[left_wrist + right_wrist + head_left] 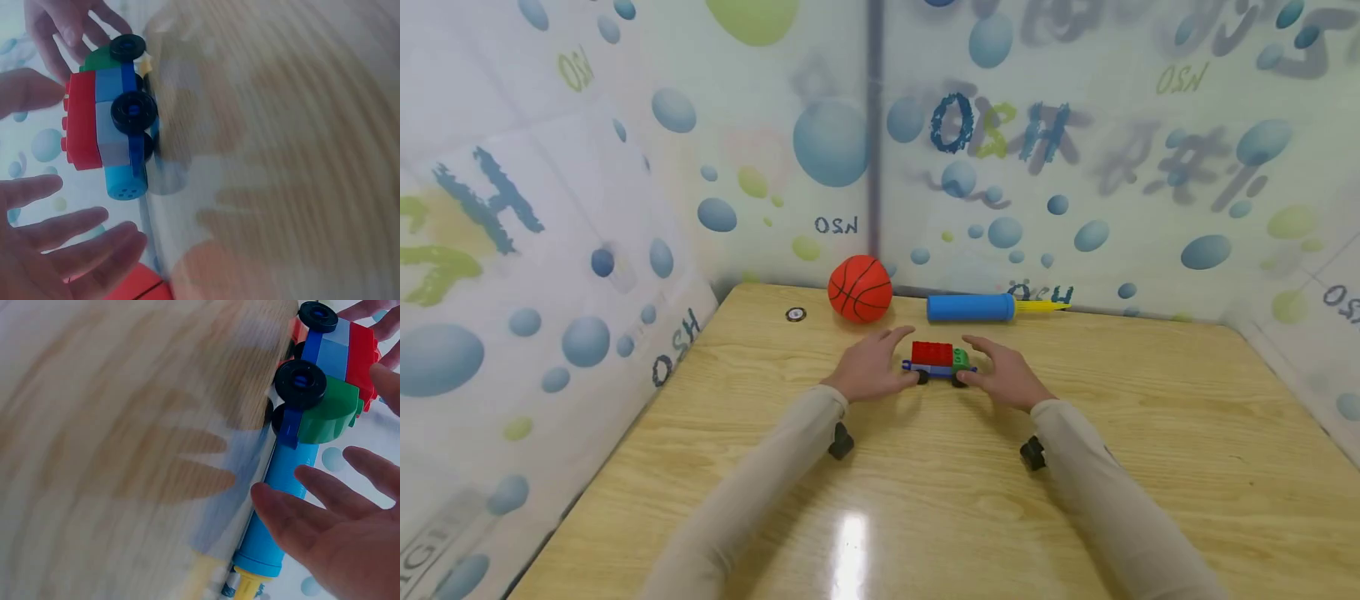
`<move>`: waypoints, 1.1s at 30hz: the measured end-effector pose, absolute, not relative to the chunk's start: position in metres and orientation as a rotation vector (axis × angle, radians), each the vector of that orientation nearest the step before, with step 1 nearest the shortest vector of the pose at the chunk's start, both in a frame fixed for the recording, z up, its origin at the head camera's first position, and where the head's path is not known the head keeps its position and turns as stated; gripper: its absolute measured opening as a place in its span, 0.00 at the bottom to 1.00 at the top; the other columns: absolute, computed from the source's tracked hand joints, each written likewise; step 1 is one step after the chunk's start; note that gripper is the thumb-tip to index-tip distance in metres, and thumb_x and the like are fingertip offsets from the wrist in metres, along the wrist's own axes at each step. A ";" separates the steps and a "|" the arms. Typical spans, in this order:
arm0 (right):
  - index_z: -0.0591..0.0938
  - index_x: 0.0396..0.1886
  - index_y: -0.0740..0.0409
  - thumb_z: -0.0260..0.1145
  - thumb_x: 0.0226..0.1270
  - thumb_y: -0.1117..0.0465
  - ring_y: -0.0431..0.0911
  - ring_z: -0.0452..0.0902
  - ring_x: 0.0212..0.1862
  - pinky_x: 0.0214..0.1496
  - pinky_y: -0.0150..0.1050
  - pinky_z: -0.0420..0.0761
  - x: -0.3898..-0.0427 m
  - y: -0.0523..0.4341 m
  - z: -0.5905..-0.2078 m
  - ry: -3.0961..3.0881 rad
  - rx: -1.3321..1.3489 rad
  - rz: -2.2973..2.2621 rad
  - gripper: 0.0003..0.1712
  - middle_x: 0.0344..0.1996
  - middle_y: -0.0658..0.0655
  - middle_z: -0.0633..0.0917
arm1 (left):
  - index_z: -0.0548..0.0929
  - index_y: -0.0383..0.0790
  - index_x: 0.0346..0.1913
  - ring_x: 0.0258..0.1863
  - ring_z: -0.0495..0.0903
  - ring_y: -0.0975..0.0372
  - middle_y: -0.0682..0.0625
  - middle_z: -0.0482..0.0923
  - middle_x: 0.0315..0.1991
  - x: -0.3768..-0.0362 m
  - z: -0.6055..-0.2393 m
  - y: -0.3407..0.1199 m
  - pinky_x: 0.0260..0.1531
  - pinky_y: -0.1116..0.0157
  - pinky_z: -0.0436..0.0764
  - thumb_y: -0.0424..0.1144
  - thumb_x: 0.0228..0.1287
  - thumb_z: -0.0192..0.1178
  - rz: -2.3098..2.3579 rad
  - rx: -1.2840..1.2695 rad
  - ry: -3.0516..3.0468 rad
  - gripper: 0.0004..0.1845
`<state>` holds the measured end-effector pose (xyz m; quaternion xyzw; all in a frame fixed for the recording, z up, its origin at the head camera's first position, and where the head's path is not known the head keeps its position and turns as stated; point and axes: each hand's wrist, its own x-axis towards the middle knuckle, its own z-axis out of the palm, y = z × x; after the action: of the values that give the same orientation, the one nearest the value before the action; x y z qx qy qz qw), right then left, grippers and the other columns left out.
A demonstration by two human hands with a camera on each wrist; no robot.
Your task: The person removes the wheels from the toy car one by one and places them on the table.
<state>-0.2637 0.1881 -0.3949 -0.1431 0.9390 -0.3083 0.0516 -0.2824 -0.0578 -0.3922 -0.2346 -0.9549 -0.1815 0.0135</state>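
Pale sleeves (pixel 767 467) lie nearest my camera, leading to the left hand (pixel 868 369) and right hand (pixel 1007 379), fingers spread, gripping nothing. Between them, the toy truck (pixel 932 354) stands on the table (pixel 925 483); whether either touches it I can't tell. I'd expect light, stiff, slick bricks that roll readily; pinch the blue base (pixel 938 372) from both ends.
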 end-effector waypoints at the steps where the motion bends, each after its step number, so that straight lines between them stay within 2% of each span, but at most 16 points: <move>1: 0.60 0.70 0.51 0.62 0.62 0.47 0.60 0.60 0.68 0.66 0.60 0.62 -0.265 0.187 -0.395 2.839 -0.431 -0.964 0.39 0.68 0.61 0.64 | 0.60 0.56 0.68 0.54 0.75 0.55 0.48 0.71 0.62 -0.284 -0.393 -0.057 0.48 0.52 0.78 0.59 0.52 0.56 -0.611 -0.742 -2.960 0.38; 8: 0.63 0.68 0.52 0.64 0.61 0.53 0.61 0.63 0.67 0.65 0.58 0.65 -0.271 0.185 -0.397 2.760 -0.432 -1.130 0.36 0.66 0.61 0.69 | 0.68 0.53 0.63 0.49 0.79 0.56 0.49 0.75 0.57 -0.293 -0.398 -0.051 0.49 0.59 0.79 0.46 0.53 0.63 -1.027 -0.790 -2.876 0.32; 18: 0.70 0.63 0.55 0.65 0.60 0.60 0.55 0.70 0.63 0.59 0.52 0.75 -0.276 0.181 -0.400 2.791 -0.411 -1.196 0.30 0.61 0.58 0.75 | 0.75 0.51 0.57 0.44 0.81 0.58 0.51 0.78 0.54 -0.298 -0.405 -0.048 0.47 0.60 0.80 0.37 0.54 0.63 -1.165 -0.812 -2.772 0.24; 24: 0.72 0.62 0.53 0.67 0.58 0.62 0.55 0.72 0.60 0.57 0.52 0.76 -0.277 0.176 -0.399 2.813 -0.419 -1.200 0.30 0.60 0.58 0.76 | 0.80 0.49 0.53 0.40 0.83 0.60 0.53 0.80 0.52 -0.299 -0.406 -0.046 0.44 0.64 0.80 0.35 0.54 0.62 -1.108 -0.815 -2.748 0.20; 33: 0.76 0.58 0.48 0.67 0.58 0.59 0.53 0.72 0.61 0.55 0.51 0.77 -0.279 0.174 -0.399 2.853 -0.363 -1.139 0.25 0.59 0.54 0.78 | 0.79 0.47 0.53 0.42 0.81 0.60 0.52 0.80 0.50 -0.298 -0.403 -0.043 0.45 0.65 0.80 0.35 0.55 0.62 -1.085 -0.838 -2.762 0.20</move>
<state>-0.2791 0.1740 -0.3989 -0.1172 0.9221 -0.3681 0.0243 -0.2979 -0.0434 -0.4025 -0.2717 -0.8954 -0.3516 0.0289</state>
